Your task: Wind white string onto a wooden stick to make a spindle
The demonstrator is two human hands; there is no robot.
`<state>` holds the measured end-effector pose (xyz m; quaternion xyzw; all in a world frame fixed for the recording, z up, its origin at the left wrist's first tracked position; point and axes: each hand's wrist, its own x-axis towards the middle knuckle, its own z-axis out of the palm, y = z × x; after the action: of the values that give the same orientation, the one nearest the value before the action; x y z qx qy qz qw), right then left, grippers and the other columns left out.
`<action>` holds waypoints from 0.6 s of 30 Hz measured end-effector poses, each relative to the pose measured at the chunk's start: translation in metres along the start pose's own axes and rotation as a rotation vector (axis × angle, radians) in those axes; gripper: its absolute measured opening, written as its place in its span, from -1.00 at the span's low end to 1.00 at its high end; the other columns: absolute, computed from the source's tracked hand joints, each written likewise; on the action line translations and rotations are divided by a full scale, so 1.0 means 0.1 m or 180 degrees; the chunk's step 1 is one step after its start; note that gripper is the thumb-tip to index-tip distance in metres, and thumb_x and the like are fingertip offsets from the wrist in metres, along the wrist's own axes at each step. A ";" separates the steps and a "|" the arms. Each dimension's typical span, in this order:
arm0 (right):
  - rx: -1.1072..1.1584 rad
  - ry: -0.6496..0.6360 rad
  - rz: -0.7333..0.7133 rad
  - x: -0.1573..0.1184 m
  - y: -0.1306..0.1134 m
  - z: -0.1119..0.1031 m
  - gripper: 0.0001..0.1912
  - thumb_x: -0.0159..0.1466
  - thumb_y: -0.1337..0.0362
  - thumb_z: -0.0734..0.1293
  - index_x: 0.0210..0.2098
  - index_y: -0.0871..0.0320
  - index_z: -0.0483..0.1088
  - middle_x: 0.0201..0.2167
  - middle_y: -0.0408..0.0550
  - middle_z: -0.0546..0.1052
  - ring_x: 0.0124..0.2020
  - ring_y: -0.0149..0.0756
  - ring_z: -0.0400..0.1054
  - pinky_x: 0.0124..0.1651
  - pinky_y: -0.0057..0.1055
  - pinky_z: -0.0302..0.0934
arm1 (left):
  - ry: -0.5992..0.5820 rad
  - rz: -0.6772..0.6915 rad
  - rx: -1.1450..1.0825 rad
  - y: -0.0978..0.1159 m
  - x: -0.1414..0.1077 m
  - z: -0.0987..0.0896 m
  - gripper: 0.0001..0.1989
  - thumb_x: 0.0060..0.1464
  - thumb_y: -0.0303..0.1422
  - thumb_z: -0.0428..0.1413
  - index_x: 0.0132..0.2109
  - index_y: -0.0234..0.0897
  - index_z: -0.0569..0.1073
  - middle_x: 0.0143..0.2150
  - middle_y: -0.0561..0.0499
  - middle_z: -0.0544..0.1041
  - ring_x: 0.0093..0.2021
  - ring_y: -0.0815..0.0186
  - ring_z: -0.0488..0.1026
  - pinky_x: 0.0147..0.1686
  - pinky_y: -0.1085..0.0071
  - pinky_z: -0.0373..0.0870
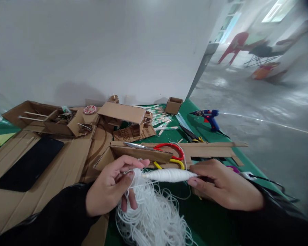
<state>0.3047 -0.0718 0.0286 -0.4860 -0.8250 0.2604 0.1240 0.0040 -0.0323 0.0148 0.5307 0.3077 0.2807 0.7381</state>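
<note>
In front of me a slim spindle-shaped bundle of white string (169, 175) lies level, thick in the middle and thin at both ends. My right hand (220, 186) pinches its right tip between thumb and fingers. Near the left tip, my left hand (115, 184) has its fingers curled round strands of string. Those strands belong to a big loose tangle of white string (154, 215), which hangs and spreads below the hand. What core the bundle is wound on is mostly hidden. Just behind it are red-handled scissors (173, 147) and a yellow handle (178, 162).
Cardboard boxes (123, 112) and flat cardboard (74, 160) cover the left and back of the green table (192, 107). A black tablet-like slab (30, 164) lies left. Printed sticks (161, 119) are scattered at the back. A blue glue gun (209, 118) with a cord stands right.
</note>
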 end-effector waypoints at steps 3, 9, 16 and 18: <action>-0.0055 0.0027 -0.0009 0.00 0.00 0.01 -0.60 0.38 0.11 0.16 -0.52 0.16 0.26 -0.64 -0.19 0.31 -0.61 -0.42 0.11 -0.52 -0.41 -0.12 | -0.0034 -0.0073 0.0230 0.00 0.01 0.03 -0.83 0.20 -0.31 0.11 -0.07 -0.18 0.36 0.31 -0.26 0.27 -0.66 0.56 0.49 -0.77 0.70 0.30; -0.0303 -0.0041 -0.0030 0.10 -0.17 0.08 -0.61 0.38 0.11 0.16 -0.52 0.15 0.28 -0.63 -0.16 0.36 -0.61 -0.41 0.17 -0.51 -0.40 -0.13 | 0.0110 0.0229 0.1787 0.02 0.03 0.06 -0.61 0.02 -0.31 0.26 0.02 -0.13 0.41 0.23 -0.13 0.40 -0.30 0.29 0.55 -0.34 0.37 0.51; -0.0668 -0.0303 -0.0030 0.26 -0.43 0.15 -0.62 0.38 0.12 0.15 -0.50 0.16 0.31 -0.57 -0.10 0.47 -0.55 -0.37 0.30 -0.48 -0.40 -0.10 | 0.0372 0.1340 0.4286 0.13 -0.01 0.15 -0.64 0.05 -0.13 0.20 -0.03 -0.16 0.47 -0.04 -0.02 0.60 -0.11 0.03 0.39 -0.13 0.10 0.26; -0.0716 -0.0378 -0.0049 0.31 -0.51 0.16 -0.64 0.35 0.14 0.17 -0.51 0.16 0.33 -0.57 -0.09 0.50 -0.54 -0.35 0.33 -0.49 -0.40 -0.11 | 0.0205 0.1444 0.4528 0.14 -0.02 0.20 -0.67 0.10 -0.16 0.16 -0.02 -0.18 0.47 -0.05 -0.01 0.60 -0.14 0.07 0.40 -0.16 0.13 0.22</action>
<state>0.2446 -0.0695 0.0415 -0.4742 -0.8586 0.1935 0.0217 0.0167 -0.0424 0.0339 0.9221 0.3195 0.1746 0.1312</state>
